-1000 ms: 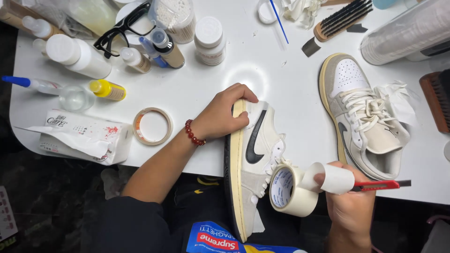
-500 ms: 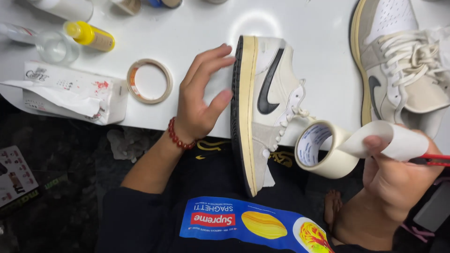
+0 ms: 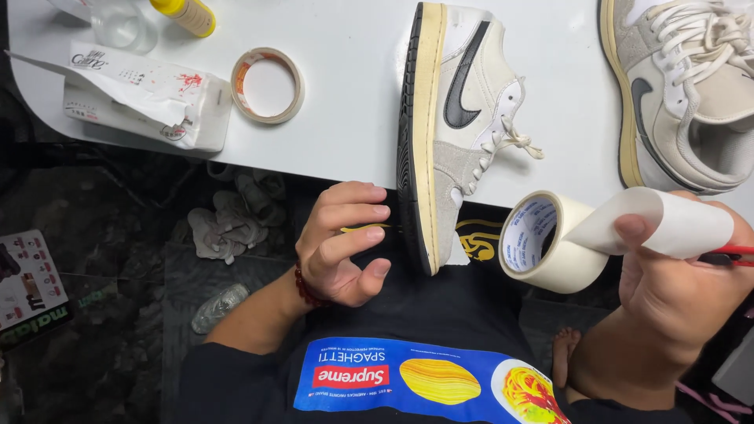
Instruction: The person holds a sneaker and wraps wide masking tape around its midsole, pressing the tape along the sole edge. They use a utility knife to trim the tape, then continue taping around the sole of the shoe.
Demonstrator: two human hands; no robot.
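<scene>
Bright overhead light floods the white bench (image 3: 353,118), leaving faint glare near its top edge. The floor (image 3: 118,259) below sits dim and murky; focus stays sharp throughout.

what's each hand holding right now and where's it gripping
Right hand pinches the masking tape roll's pulled-out strip, plus something red. Left hand holds nothing, beside the sneaker.

White table (image 3: 345,149), 2 sneakers (image 3: 459,118), tape ring (image 3: 267,85), paper pkg (image 3: 141,94)

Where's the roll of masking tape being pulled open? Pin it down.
In the head view, the masking tape roll hangs lower right, off the white table's front edge, its pulled strip held in the right hand, just right of the sneaker on its side.
</scene>
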